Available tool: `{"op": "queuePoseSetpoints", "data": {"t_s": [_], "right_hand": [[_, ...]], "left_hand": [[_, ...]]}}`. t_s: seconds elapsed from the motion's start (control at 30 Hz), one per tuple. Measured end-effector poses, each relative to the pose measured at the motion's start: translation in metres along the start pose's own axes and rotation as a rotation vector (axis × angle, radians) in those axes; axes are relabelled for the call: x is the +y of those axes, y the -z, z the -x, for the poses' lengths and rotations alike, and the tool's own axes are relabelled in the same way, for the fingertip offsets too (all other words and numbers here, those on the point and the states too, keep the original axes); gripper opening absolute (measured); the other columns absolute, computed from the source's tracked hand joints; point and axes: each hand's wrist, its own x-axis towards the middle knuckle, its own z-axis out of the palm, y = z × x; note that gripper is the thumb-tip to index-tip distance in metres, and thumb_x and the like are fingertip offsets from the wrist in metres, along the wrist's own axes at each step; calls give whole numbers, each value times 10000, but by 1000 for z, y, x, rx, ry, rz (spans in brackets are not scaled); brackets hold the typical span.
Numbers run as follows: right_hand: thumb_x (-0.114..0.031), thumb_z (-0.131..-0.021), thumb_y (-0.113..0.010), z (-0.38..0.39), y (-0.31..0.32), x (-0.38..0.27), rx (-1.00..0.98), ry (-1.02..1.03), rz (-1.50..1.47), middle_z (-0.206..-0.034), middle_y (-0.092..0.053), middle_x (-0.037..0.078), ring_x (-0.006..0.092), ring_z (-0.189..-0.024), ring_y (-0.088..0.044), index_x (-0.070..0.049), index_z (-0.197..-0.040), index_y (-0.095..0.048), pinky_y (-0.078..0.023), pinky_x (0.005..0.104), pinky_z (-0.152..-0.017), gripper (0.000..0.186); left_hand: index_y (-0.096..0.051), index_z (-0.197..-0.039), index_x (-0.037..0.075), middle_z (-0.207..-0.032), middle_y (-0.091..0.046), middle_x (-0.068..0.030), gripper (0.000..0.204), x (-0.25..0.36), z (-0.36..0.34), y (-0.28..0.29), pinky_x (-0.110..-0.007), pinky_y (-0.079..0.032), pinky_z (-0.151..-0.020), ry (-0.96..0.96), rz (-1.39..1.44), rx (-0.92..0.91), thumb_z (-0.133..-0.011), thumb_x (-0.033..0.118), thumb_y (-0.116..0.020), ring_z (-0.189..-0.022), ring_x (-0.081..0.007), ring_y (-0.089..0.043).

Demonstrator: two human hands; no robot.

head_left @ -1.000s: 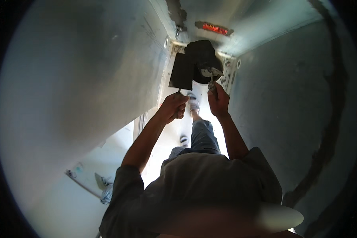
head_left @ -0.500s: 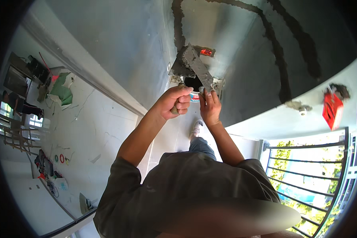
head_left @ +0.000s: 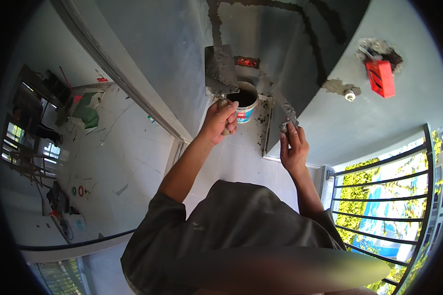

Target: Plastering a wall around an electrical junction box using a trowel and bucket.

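Your left hand is clenched on the handle of the hawk, which is raised beside the bucket and carries mortar. Your right hand grips the trowel, well apart from the hawk. The dark strips on the wall look filled already; the rough hole around the hanging red box looks unfinished, and the hawk's load is not yet used up.

Free room between left hand and right hand; bucket obstructs beyond.
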Motion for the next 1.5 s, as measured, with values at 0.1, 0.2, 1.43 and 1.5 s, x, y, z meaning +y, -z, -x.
{"op": "queuePoseSetpoints", "data": {"t_s": [0.1,0.2,1.43,1.5], "right_hand": [[-27,-790,-704,12,59,5,-12,77,95,-984,-605,135,298,-737,-620,-1,-1117,-607,-508,378,-599,342],[-49,-755,-739,24,116,8,-13,149,241,-985,-606,91,251,-777,-613,-16,-1112,-624,-510,354,-617,376],[-72,-826,-719,13,338,40,45,-78,449,-975,-638,145,314,-752,-671,-13,-1103,-637,-537,368,-630,295],[-83,-843,-708,-18,353,35,40,-90,474,-959,-643,144,308,-766,-672,-22,-1115,-645,-534,365,-666,286]], "left_hand": [[-480,-873,140,-621,-484,14,203,-29,8,-55,-317,-414,-416,-58,-3,72,-922,219,-662,-450,-118,-467],[-473,-833,118,-603,-479,-10,163,-64,13,-110,-330,-416,-411,-236,29,136,-927,136,-605,-434,-135,-466],[-473,-832,177,-609,-445,44,186,-199,74,-226,-288,-403,-436,363,211,-271,-965,225,-594,-464,-82,-446],[-481,-841,177,-606,-448,41,170,-196,71,-209,-290,-408,-428,390,217,-263,-965,209,-593,-458,-83,-451]]}}
